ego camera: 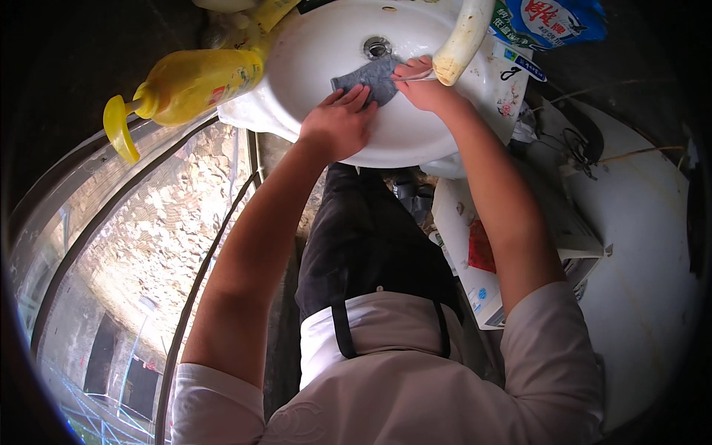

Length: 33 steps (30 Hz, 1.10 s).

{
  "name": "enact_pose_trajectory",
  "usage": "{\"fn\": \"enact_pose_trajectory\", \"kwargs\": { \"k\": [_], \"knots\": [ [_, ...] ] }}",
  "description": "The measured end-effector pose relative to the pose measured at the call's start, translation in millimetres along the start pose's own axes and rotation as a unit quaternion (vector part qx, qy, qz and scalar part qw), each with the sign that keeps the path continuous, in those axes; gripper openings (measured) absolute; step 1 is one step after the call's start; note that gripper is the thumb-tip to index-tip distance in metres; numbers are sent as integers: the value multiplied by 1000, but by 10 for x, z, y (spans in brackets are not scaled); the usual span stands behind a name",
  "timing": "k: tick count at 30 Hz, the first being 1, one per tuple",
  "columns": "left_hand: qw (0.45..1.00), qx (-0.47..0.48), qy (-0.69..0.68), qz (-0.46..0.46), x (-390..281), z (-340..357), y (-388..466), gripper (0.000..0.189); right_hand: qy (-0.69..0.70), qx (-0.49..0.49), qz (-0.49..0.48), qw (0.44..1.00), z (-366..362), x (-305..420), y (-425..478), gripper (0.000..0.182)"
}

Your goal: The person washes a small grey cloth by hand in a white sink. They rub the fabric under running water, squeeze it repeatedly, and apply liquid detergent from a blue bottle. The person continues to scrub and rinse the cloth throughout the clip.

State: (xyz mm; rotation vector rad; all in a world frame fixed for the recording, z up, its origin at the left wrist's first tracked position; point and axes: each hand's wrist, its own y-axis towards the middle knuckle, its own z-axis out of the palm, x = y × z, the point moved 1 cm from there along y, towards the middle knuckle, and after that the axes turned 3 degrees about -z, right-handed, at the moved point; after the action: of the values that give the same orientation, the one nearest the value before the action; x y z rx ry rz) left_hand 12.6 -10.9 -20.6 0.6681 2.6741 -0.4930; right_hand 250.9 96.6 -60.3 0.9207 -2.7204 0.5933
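A wet-looking grey cloth (374, 78), sock-like in shape, lies spread in the bowl of a white ceramic washbasin (311, 92), just below the metal drain (377, 47). The fingers of my left hand (339, 123) press on its lower left part, with the thumb at its near edge. My right hand (424, 89) is at the cloth's right end, fingers curled round a thin pale strip (416, 77) whose kind I cannot make out. Directly above that hand hangs the open end of a thick off-white pipe (464, 41), which hides part of the wrist.
A yellow pump bottle (206, 83) lies or leans at the basin's left rim. On the right stand a blue detergent bag (550, 22) and a toothpaste tube (520, 60). A white carton (467, 250) is below right. A mesh-covered window (161, 222) is at left.
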Motion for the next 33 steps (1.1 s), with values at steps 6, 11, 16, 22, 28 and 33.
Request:
{"fn": "enact_pose_trajectory", "kwargs": {
  "k": [6, 11, 16, 22, 28, 33],
  "knots": [
    [999, 29, 12, -8, 4, 11, 2, 52, 42, -19, -11, 999, -34, 583, 11, 14],
    [999, 28, 21, -22, -26, -11, 32, 54, -139, -17, 41, 989, 99, 136, 15, 18],
    [997, 68, 12, -37, -76, -41, 75, 55, -157, 117, 22, 981, 167, 376, 93, 18],
    [998, 63, 10, -25, -44, -27, 78, 55, -163, -6, 103, 981, -2, 69, -27, 20],
    [998, 58, 11, -30, -30, -83, 49, 54, -57, 22, 1, 998, 89, 327, -136, 16],
    [999, 48, -2, -23, -44, -76, 58, 52, -63, 54, 134, 987, -47, 76, -199, 21]
  ]
}}
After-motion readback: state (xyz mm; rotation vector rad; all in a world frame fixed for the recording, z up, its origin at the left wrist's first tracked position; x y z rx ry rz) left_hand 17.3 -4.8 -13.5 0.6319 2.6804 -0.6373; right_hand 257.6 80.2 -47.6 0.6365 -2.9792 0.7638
